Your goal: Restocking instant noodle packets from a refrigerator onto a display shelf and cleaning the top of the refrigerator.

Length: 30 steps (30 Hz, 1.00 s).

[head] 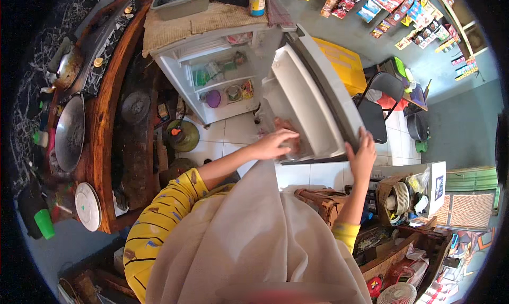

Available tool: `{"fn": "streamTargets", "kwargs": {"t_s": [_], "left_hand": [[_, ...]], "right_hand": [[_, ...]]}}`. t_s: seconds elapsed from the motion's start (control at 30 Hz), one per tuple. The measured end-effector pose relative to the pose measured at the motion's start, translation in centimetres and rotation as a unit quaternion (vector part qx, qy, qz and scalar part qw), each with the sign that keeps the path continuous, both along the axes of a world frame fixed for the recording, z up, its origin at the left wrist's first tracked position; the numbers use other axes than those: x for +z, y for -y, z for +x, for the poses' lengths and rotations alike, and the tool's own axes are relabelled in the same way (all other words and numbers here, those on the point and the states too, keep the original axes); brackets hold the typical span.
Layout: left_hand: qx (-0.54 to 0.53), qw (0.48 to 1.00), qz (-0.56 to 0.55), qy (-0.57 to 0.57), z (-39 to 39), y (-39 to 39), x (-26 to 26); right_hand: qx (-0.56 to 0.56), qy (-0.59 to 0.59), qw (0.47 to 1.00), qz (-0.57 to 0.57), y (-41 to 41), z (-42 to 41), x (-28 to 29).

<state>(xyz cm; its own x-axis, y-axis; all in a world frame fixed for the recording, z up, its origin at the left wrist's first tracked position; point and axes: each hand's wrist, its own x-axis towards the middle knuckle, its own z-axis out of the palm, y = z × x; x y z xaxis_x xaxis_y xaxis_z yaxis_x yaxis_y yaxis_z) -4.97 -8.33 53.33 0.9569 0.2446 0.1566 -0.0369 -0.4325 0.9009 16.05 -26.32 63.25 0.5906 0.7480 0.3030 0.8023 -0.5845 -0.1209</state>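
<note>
A refrigerator [175, 71] stands in front of me with its door [330, 73] swung out to the right. My right hand [361, 149] grips the outer edge of that door near its lower corner. At the door's inner side, my left hand [274, 144] has its fingers apart beside a clear door bin [267, 99]. Reddish-brown items [293, 143], blurred and partly covered by my fingers, lie in the lower bin. A long white door shelf [308, 101] is nearer the right hand. Inside the cabinet, a purple round container [213, 99] and green items [201, 77] sit on the shelves.
Left of the refrigerator runs a wooden counter [104, 145] with a wok [70, 133]. A green gas cylinder [181, 136] stands on the tiled floor. Beyond the door are a yellow container [342, 63] and a black folding chair [375, 105]. Snack packets [391, 2] hang on the wall.
</note>
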Motion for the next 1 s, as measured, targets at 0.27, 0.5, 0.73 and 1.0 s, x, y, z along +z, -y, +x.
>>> {"fn": "streamTargets", "kwargs": {"t_s": [0.27, 0.5, 0.73, 1.0], "left_hand": [[0.203, 0.976, -0.022, -0.08, -10.2, -6.0, -7.3], [0.352, 0.923, -0.087, -0.129, -15.5, -11.3, -13.7], [0.281, 0.938, -0.072, -0.188, -13.2, -17.5, -18.9], [0.27, 0.942, -0.028, -0.2, -9.9, -27.6, -37.7]], "right_hand": [[-0.136, 0.047, 0.982, 0.122, -3.1, 12.5, -3.6], [-0.243, 0.17, 0.922, 0.249, -8.9, 8.4, -6.4], [0.059, -0.132, 0.964, 0.224, -20.7, -7.4, -21.8], [0.122, -0.342, 0.931, -0.034, -38.3, -11.7, -41.8]]}}
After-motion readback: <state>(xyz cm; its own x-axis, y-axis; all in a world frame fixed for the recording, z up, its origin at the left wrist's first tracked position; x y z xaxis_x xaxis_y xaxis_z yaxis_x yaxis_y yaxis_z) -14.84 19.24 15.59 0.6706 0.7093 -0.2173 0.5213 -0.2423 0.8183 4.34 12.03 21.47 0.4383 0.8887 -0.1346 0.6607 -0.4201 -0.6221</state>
